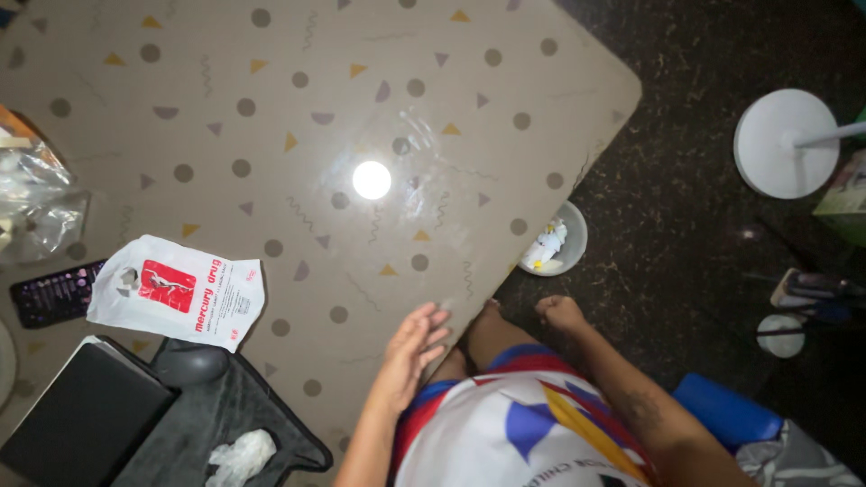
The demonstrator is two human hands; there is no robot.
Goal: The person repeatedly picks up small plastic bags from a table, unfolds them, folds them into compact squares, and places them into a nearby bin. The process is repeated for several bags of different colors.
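Plainly, my left hand [410, 352] lay flat, palm down, on the near right edge of the beige patterned bench [271, 135] with its grey dots and yellow triangles. Its fingers [431, 326] were spread narrow and straight, holding nothing. My right hand [561, 312] hung off the bench, past its near right corner and over the dark speckled floor [704, 54], curled into a loose fist; I could not tell whether anything sat inside it.

Nearest that fist was a small round white bowl holding pale scraps [552, 242], down on the floor and partly tucked under the bench's right edge. It lay just ahead of the right hand, up and away from me, and well nearer to that hand than to the left.

Over at the left edge I saw a white plastic bag with a red panel [180, 290], lying flat with its long axis along the bench's near edge, well apart from the left hand. A dark grey computer mouse [189, 363] rested near it, beside a black slab-shaped laptop [81, 417]. A round white stand base [783, 142] stood on the floor farther right.
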